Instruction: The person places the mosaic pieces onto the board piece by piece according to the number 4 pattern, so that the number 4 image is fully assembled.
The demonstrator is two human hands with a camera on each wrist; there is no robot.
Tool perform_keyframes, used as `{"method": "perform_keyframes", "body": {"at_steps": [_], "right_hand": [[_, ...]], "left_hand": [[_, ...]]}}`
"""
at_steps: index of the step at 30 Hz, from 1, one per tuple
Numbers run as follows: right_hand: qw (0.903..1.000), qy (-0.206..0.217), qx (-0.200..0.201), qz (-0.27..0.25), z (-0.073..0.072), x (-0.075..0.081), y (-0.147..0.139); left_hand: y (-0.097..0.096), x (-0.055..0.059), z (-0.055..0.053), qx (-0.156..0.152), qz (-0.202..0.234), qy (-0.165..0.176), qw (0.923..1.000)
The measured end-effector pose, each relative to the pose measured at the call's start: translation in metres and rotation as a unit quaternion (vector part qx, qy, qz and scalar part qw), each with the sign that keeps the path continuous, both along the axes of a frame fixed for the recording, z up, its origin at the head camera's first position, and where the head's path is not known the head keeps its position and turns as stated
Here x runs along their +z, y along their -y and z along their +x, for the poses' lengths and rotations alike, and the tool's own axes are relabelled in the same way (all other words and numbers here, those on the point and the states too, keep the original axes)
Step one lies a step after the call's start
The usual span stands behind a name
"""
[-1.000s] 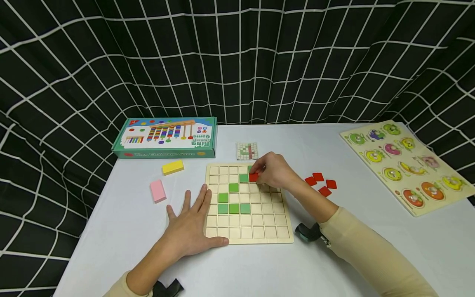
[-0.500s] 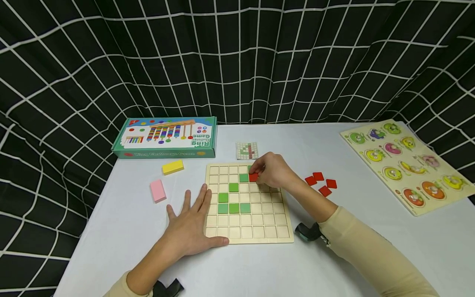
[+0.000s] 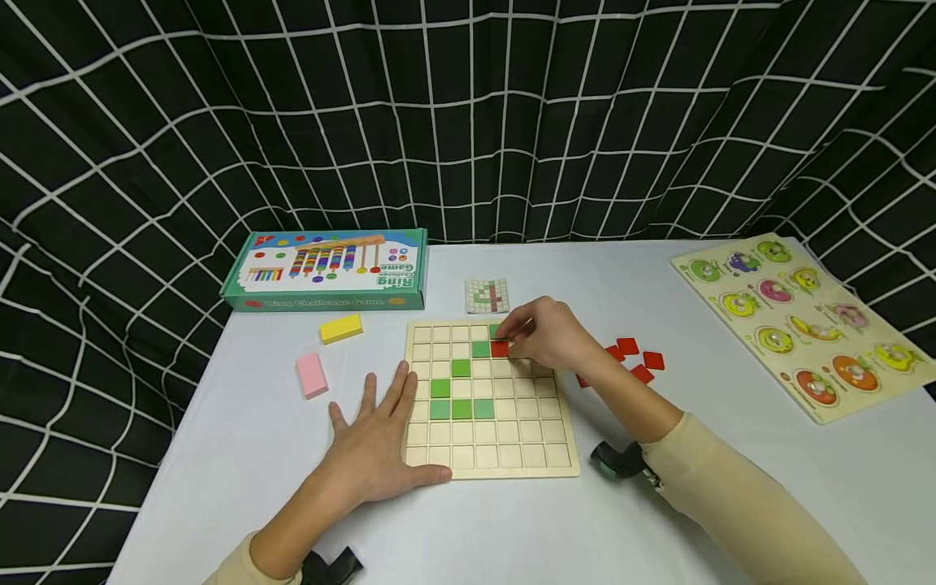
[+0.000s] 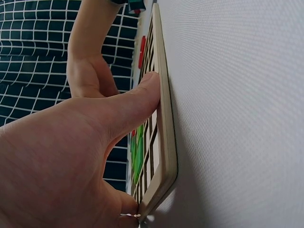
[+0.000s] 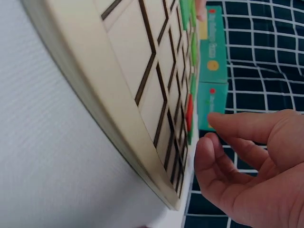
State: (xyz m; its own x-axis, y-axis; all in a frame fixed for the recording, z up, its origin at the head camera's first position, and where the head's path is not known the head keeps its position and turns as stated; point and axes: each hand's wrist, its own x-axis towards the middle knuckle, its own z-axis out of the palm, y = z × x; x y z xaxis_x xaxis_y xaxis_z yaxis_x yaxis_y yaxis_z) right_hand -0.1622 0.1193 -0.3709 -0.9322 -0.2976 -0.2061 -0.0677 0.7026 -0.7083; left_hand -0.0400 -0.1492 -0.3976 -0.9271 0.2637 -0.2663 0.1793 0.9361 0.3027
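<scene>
Beige cloth covered both forearms, one sleeve (image 3: 252, 561) at the lower left of the frame and the other sleeve (image 3: 738, 496) at the lower right. The left hand (image 3: 373, 459) lay at lower centre-left with its fingers straight and spread, its grip released and its thumb on the near edge of a wooden grid board (image 3: 508, 432). The board lay flat on the white tabletop (image 3: 497, 532) at centre, roughly square with no clear long axis, its rows running across the frame. Green tiles (image 3: 461, 409) filled seven cells, in a slant from upper right to lower left and then along a short row. A red tile (image 3: 500, 349) lay near the board's top edge, just below the highest green one, its sides in line with the grid. The right hand (image 3: 548, 333) was above it, the grip loosely bent and holding nothing; whether a fingertip touched a tile could not be told.

Right of the board lay loose red tiles (image 3: 653, 360), turned various ways. At left, a pink block (image 3: 312, 375) stretched up the frame and a yellow block (image 3: 340, 329) across it. On the right, a fruit-picture board (image 3: 793, 321) ran from upper left to lower right. Beyond the grid lay a small card (image 3: 487, 296) printed with green and red squares. At upper left, a box (image 3: 329, 268) stretched sideways, "Ring Challenge Game" upside down on top, before a black curtain (image 3: 453, 122) with white grid lines.
</scene>
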Motion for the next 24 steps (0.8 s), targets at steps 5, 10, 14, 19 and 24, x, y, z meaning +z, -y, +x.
{"method": "perform_keyframes", "body": {"at_steps": [5,10,14,19,24], "right_hand": [[0.9999,-0.016,0.001,-0.005,0.007,0.006,-0.012],[0.9994,-0.035,-0.001,-0.008,0.015,0.009,-0.027],[0.9986,-0.053,-0.003,-0.005,0.022,0.01,-0.04],[0.9987,-0.051,0.0,0.003,0.031,0.011,-0.057],[0.9998,-0.008,0.014,0.01,0.035,0.011,-0.076]], "left_hand": [[0.0,0.0,0.0,-0.001,0.005,0.001,1.0],[0.001,0.0,0.001,-0.002,0.005,0.001,1.0],[0.001,0.0,0.001,-0.002,0.008,-0.001,1.0],[0.001,-0.001,0.0,-0.003,0.009,-0.001,1.0],[0.001,-0.002,0.0,-0.003,0.009,-0.004,0.9999]]}}
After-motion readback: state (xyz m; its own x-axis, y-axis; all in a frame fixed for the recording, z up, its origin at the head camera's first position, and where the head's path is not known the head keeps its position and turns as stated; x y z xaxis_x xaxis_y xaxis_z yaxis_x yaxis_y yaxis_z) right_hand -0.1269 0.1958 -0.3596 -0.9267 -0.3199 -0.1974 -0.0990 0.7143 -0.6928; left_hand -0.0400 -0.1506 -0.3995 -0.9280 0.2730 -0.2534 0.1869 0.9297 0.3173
